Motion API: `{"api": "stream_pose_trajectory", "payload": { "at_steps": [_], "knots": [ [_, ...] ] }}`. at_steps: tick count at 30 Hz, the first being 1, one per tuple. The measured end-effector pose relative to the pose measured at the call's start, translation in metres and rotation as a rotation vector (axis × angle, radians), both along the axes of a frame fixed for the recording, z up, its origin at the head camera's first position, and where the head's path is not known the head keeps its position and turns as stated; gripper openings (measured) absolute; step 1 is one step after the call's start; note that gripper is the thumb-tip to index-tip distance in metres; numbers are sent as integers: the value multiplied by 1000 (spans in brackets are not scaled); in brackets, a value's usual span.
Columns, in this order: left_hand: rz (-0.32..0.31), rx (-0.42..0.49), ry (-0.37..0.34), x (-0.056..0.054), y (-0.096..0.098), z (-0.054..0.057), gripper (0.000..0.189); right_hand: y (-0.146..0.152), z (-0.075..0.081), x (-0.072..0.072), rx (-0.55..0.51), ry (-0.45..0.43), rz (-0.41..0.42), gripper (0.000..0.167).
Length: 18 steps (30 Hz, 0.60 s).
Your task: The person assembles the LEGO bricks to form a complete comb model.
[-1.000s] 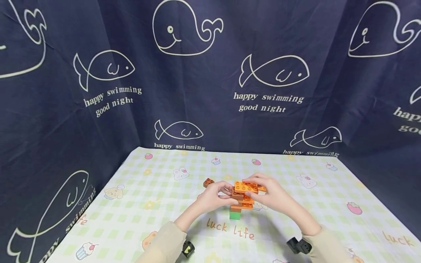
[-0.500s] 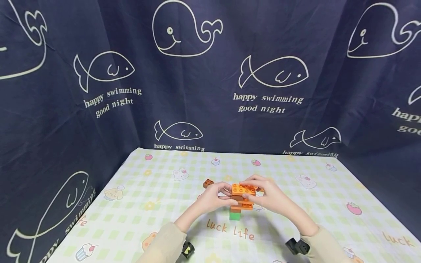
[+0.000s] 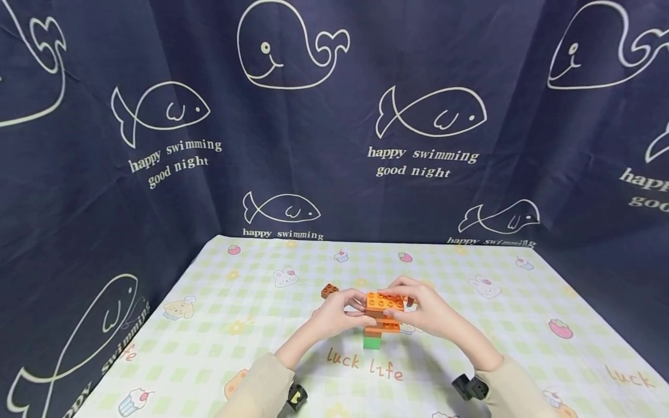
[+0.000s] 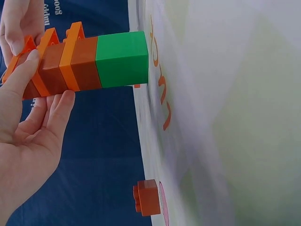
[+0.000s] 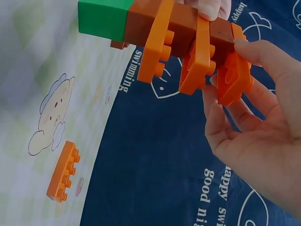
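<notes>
A tower of toy building bricks stands upright on the table, with a green brick [image 3: 371,343] at its foot. Above that, brown bricks [image 4: 51,75] alternate with orange plates [image 5: 157,42] that jut out to the right. My left hand [image 3: 337,316] grips the tower from the left, thumb on the near side and fingers behind. The top orange plate [image 3: 385,301] lies over the uppermost brown brick [image 5: 221,35]. My right hand [image 3: 428,306] pinches this plate at its right end, with the thumb in front and fingertips at the back.
A loose brown brick [image 3: 329,290] lies behind my left hand. One loose orange brick [image 5: 63,170] lies on the patterned tablecloth [image 3: 235,325], beyond my right hand. A dark blue curtain [image 3: 334,145] encloses the table at the back and sides.
The top orange plate has moved left and down with my right hand, and now lines up with the brown brick below it. My left hand keeps its hold on the tower.
</notes>
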State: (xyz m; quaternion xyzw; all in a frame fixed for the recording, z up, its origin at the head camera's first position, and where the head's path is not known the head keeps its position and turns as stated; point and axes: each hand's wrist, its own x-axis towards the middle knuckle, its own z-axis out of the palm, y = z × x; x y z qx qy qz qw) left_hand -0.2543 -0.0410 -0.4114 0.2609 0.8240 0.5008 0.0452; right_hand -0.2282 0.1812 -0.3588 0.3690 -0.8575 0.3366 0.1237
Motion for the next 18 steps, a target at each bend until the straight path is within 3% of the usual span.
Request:
{"api": "stream_pose_trajectory", "payload": {
  "at_steps": [18],
  "knots": [
    [4, -4, 7, -1, -1, -3, 39, 0, 2, -1, 15, 19, 25, 30]
  ]
}}
